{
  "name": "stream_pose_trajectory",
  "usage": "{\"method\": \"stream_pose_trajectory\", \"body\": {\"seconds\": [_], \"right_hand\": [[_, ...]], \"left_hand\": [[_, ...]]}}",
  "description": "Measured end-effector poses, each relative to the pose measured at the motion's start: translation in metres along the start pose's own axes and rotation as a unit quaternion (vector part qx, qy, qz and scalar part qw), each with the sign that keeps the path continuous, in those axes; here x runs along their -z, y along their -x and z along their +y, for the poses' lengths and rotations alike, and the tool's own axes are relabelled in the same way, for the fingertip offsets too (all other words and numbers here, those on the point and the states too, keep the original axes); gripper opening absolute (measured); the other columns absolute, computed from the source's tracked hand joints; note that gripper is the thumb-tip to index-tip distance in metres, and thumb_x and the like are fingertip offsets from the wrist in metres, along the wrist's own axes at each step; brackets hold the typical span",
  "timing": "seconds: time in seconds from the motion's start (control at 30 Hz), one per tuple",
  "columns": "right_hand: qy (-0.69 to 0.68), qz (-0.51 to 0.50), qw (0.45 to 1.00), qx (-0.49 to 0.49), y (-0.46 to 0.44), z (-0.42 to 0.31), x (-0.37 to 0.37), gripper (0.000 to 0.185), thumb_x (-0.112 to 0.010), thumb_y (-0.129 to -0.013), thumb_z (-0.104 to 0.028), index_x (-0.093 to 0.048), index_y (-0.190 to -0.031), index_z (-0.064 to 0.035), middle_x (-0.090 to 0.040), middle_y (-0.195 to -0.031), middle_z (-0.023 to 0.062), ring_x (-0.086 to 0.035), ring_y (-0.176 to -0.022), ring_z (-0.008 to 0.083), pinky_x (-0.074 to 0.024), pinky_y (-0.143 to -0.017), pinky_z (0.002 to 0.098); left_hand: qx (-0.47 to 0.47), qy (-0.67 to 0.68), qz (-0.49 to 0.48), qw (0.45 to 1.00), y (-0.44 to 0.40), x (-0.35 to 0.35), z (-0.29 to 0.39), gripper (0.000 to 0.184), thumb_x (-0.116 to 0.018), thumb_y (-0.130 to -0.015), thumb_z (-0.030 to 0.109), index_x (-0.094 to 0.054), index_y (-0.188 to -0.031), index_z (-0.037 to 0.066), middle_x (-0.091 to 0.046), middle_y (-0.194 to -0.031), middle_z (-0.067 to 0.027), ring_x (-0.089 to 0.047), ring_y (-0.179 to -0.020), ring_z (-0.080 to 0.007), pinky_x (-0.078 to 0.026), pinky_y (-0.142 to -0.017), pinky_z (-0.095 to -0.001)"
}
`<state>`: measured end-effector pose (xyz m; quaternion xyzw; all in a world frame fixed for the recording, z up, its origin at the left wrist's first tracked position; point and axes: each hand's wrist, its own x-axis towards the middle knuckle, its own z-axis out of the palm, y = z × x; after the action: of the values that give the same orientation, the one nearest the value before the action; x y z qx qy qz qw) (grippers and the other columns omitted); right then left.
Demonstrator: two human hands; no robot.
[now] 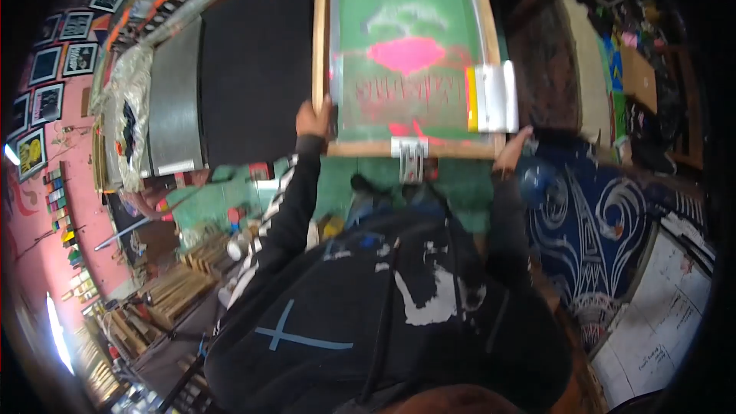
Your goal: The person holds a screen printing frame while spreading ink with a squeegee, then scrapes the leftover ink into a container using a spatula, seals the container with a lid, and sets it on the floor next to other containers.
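A wooden-framed printing screen (360, 23) with green mesh lies in front of me. Pink ink and reversed lettering show on its mesh. My left hand (313, 121) is closed round the left rail of the frame, near its lower corner. At the lower right corner my right hand (512, 152) grips the frame, with some of its fingers hidden. A squeegee (494, 98) with a white body and a yellow edge rests across the right rail, just above my right hand. A metal clamp (410, 157) sits at the middle of the near rail.
Left of the screen are a black platen (257, 69) and a grey panel (176, 92), with crumpled plastic (130, 107) beyond. A dark brown board (544, 61) stands to the right. Below it hangs blue patterned cloth (586, 222). Wood strips (157, 295) are stacked at lower left.
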<state>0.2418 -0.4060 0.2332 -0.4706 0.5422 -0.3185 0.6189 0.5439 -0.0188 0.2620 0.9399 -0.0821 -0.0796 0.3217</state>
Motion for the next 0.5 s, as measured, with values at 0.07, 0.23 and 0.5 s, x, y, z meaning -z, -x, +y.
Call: {"method": "stream_pose_trajectory", "body": {"seconds": [0.07, 0.23, 0.5], "right_hand": [[0.029, 0.044, 0.999, -0.01, -0.004, 0.007, 0.0, 0.098, -0.025, -0.098, -0.076, -0.037, -0.15, 0.0066, -0.042, -0.153, 0.0217, -0.036, -0.142, 0.0291, -0.0214, -0.119, 0.0375], [0.079, 0.03, 0.996, -0.017, -0.023, 0.018, 0.02, 0.098, -0.023, -0.1, -0.072, -0.04, -0.143, 0.0148, -0.046, -0.147, 0.0263, -0.045, -0.136, 0.0316, -0.0317, -0.114, 0.0376], [0.082, -0.022, 0.996, 0.003, -0.035, 0.014, 0.031, 0.097, -0.017, -0.102, -0.07, -0.053, -0.135, 0.0144, -0.058, -0.136, 0.0211, -0.056, -0.124, 0.0304, -0.0374, -0.109, 0.0378]], "left_hand": [[-0.052, -0.061, 0.016, 0.997, 0.009, 0.003, 0.008, 0.065, -0.058, -0.092, 0.06, -0.065, -0.092, -0.005, -0.062, -0.094, -0.028, -0.062, -0.093, -0.0457, -0.049, -0.082, -0.0506], [-0.038, -0.081, 0.008, 0.996, 0.017, -0.011, 0.003, 0.061, -0.058, -0.093, 0.057, -0.069, -0.096, -0.002, -0.062, -0.094, -0.0239, -0.061, -0.092, -0.0422, -0.048, -0.082, -0.0495], [-0.007, -0.034, 0.038, 0.999, 0.022, -0.022, 0.006, 0.056, -0.06, -0.092, 0.056, -0.072, -0.096, 0.001, -0.067, -0.091, -0.023, -0.065, -0.088, -0.0425, -0.05, -0.08, -0.0495]]}}
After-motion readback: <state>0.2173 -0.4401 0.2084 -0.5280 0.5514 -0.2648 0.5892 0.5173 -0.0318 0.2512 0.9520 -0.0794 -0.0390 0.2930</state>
